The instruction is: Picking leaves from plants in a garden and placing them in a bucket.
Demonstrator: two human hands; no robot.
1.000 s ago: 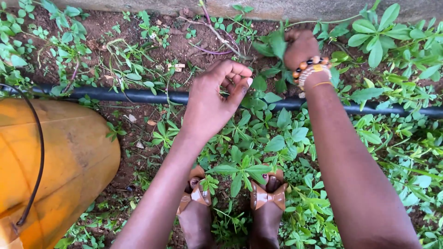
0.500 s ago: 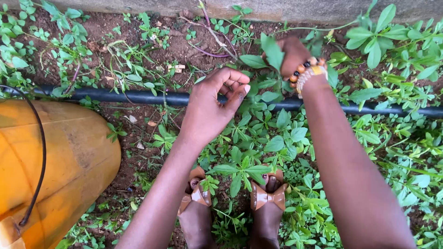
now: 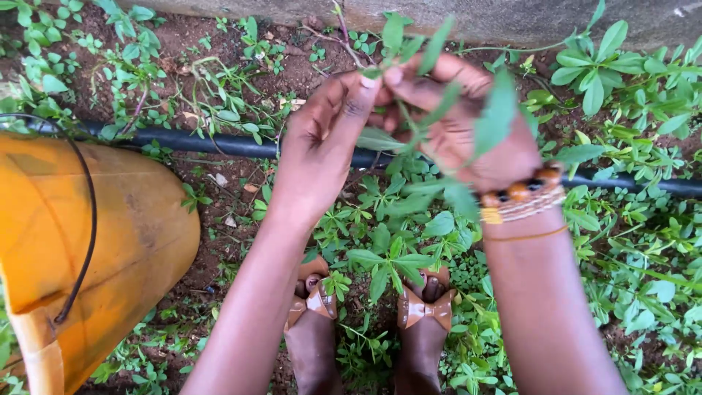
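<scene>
One yellow bucket [image 3: 80,249] sits at far left, its inside hidden. Above the black pipe [image 3: 219,144], the left hand [image 3: 318,157] pinches the leafy weed [image 3: 439,117] while the right hand [image 3: 468,128] curls shut round its stems. Many weeds [image 3: 629,241] remain rooted rightward.

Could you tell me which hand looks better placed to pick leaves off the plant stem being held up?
Probably the left hand: its fingertips pinch the leafy stem, while the right hand is closed around it.

Both hands: left hand [image 3: 322,146], right hand [image 3: 468,132] grip leafy weed [image 3: 497,121].
</scene>
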